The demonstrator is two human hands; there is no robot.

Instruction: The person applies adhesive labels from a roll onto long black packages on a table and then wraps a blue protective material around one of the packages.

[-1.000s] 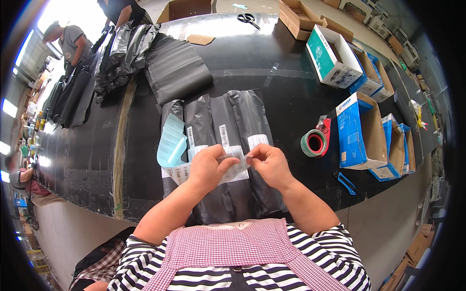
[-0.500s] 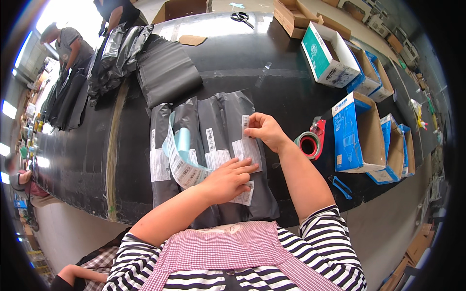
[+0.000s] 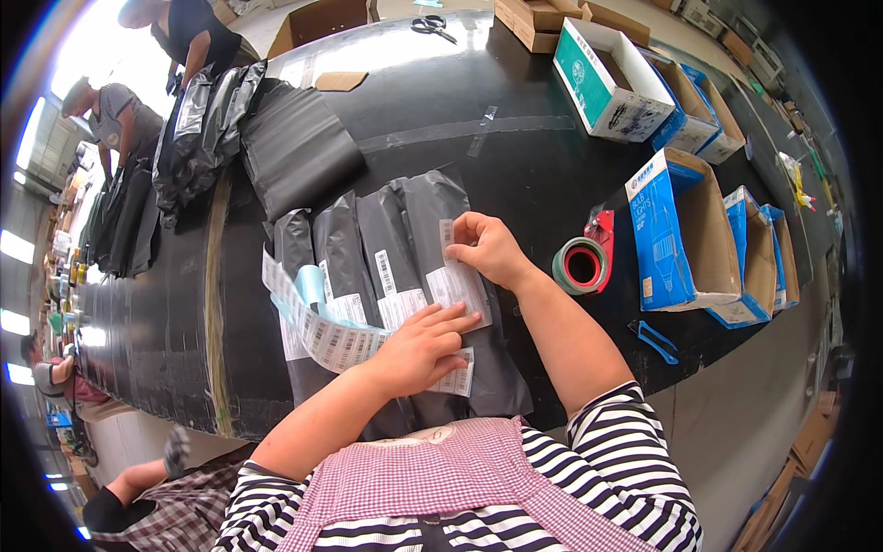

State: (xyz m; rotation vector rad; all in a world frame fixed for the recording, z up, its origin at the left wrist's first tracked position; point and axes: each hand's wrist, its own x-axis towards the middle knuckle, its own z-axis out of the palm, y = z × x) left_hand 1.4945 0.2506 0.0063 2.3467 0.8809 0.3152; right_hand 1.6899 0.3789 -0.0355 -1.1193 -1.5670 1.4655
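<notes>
Label strip (image 3: 345, 346): curved across the grey packages (image 3: 342, 241), with a pale blue curl at the upper left and printed face toward the left hand (image 3: 416, 354). Another printed section (image 3: 455, 379) just below the left fingers; cannot tell whether joined to the strip underneath.

Left hand: fingers extended, slightly apart, laid over the lower part of the large white label (image 3: 455, 283) on the rightmost package (image 3: 428, 201). Cannot tell whether gripping anything beneath the palm.

Right hand (image 3: 487, 248): thumb and forefinger close together at the small barcode label (image 3: 446, 230), near the upper end of the same package. Cannot tell whether pinching or pressing.

Packages: four, side by side on the black table (image 3: 515, 170).

To the right: red tape dispenser (image 3: 602, 230), blue-handled tool (image 3: 670, 356), open blue boxes (image 3: 660, 244). Beyond: dark bag stack (image 3: 299, 138) at the left, scissors (image 3: 434, 28) near the far edge.
</notes>
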